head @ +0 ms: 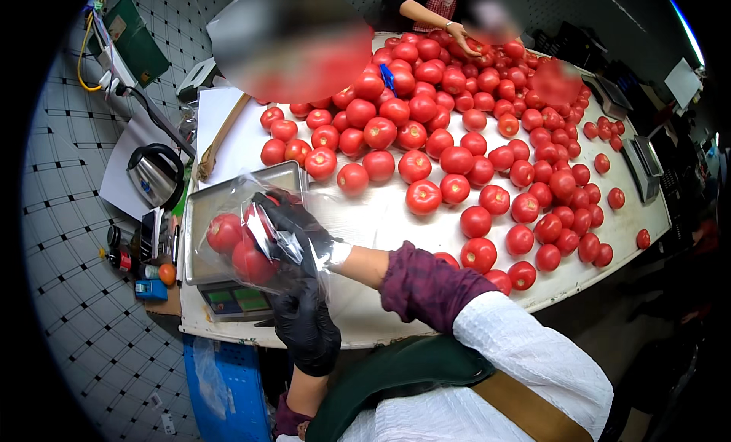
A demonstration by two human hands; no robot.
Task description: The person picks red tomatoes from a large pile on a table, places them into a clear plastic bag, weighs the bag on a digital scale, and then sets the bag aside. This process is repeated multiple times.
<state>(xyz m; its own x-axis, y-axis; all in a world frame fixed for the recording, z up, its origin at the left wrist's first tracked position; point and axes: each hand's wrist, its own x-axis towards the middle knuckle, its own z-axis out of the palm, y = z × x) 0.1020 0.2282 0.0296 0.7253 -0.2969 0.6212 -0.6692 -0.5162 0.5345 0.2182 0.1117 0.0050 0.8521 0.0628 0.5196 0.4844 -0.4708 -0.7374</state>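
Both my hands wear black gloves. A clear plastic bag (214,253) holding several red tomatoes (251,262) is over the metal pan of a digital scale (197,205). My right hand (294,230) reaches inside the bag, its fingers around a tomato that is partly hidden by the glove and the glossy plastic. Below it, my left hand (305,322) grips the bag near its opening, beside the scale's display (237,299). Whether the bag rests on the pan I cannot tell.
Many loose tomatoes (422,196) cover much of the white table (354,225). Across it, a co-worker's hand (465,42) touches the pile. More scales (639,168) stand at the far right. An electric kettle (151,176) and a blue crate (223,385) are at the left.
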